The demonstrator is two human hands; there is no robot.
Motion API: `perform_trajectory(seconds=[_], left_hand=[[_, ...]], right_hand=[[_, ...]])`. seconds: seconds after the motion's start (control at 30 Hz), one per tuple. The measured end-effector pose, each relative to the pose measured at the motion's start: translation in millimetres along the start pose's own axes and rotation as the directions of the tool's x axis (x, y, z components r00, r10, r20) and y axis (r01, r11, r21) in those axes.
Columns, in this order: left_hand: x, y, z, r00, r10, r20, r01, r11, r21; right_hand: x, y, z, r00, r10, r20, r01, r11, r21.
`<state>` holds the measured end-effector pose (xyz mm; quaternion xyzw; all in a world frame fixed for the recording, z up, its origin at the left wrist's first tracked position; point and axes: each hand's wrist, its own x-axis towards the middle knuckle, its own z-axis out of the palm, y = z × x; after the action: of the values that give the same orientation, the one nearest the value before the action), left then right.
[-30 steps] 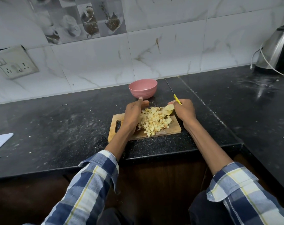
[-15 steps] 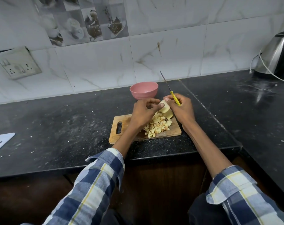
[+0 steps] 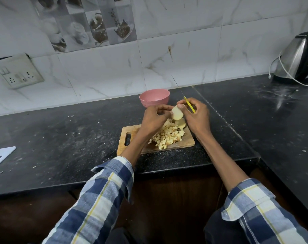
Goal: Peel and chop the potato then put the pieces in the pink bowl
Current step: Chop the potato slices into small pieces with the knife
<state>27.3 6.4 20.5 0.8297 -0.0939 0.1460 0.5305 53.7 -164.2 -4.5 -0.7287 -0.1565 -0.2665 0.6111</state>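
- Pale peeled potato chunk [image 3: 177, 113] is pinched between both hands above the board: left hand [image 3: 154, 118] at its near edge, right hand [image 3: 195, 114] at the far side, thumb on top.
- Right hand also clasps a yellow-handled knife [image 3: 189, 106], blade pointing away toward the wall.
- Diced pieces [image 3: 168, 136] lie heaped on the wooden chopping board [image 3: 186, 144], another uncut chunk [image 3: 181, 123] beside them.
- Pink bowl [image 3: 154, 98] stands just behind, nothing visibly in it.
- Best to set the chunk flat-side down before slicing, fingertips tucked.

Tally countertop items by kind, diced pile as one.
Pink bowl: 1
Wooden cutting board: 1
White cutting board: 1
Kettle: 1
Knife: 1
Uncut potato pieces: 2
Diced potato pile: 1
Total: 8
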Motion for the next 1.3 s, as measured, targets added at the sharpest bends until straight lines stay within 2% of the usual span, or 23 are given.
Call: perform_trajectory(seconds=[0.13, 0.23, 0.43, 0.53, 0.7, 0.8, 0.93, 1.07, 1.17, 1.23, 1.3], left_hand=[[0, 4, 3, 0.999, 0.019, -0.035, -0.019, 0.999, -0.025], [-4, 4, -4, 0.995, 0.005, -0.104, -0.010, 0.999, -0.045], [-28, -16, -53, 0.959, -0.082, -0.270, 0.051, 0.991, -0.120], [-46, -37, -75, 0.936, -0.065, -0.347, 0.051, 0.998, -0.049], [-68, -58, -83, 0.903, -0.145, -0.404, 0.161, 0.987, 0.005], [-72, -60, -80, 0.916, -0.133, -0.379, 0.194, 0.973, 0.126], [-72, -63, -80, 0.946, -0.089, -0.310, 0.174, 0.950, 0.260], [-71, -68, -83, 0.953, -0.128, -0.276, 0.192, 0.956, 0.222], [-67, -76, -88, 0.982, -0.101, -0.161, 0.147, 0.942, 0.302], [-66, -77, -91, 0.991, -0.093, -0.092, 0.119, 0.935, 0.334], [-69, -73, -93, 0.994, -0.080, -0.079, 0.102, 0.938, 0.332]], right_hand=[[-1, -4, -1, 1.000, -0.003, 0.015, 0.003, 0.999, 0.047], [-1, -8, 0, 0.998, 0.049, 0.026, -0.051, 0.996, 0.077], [-2, -7, 4, 0.980, 0.180, 0.085, -0.179, 0.984, -0.024], [-3, -10, 6, 0.980, 0.179, 0.086, -0.173, 0.982, -0.074], [-17, -32, 15, 0.988, 0.116, 0.101, -0.100, 0.983, -0.155], [-35, -61, 23, 0.985, 0.009, 0.173, 0.047, 0.948, -0.314], [-60, -88, 38, 0.958, 0.032, 0.286, 0.129, 0.840, -0.527], [-71, -104, 40, 0.931, 0.172, 0.323, 0.083, 0.761, -0.644], [-73, -113, 42, 0.884, 0.290, 0.367, 0.037, 0.738, -0.673], [-74, -114, 44, 0.873, 0.304, 0.381, 0.040, 0.734, -0.678], [-75, -114, 47, 0.881, 0.282, 0.380, 0.057, 0.733, -0.678]])
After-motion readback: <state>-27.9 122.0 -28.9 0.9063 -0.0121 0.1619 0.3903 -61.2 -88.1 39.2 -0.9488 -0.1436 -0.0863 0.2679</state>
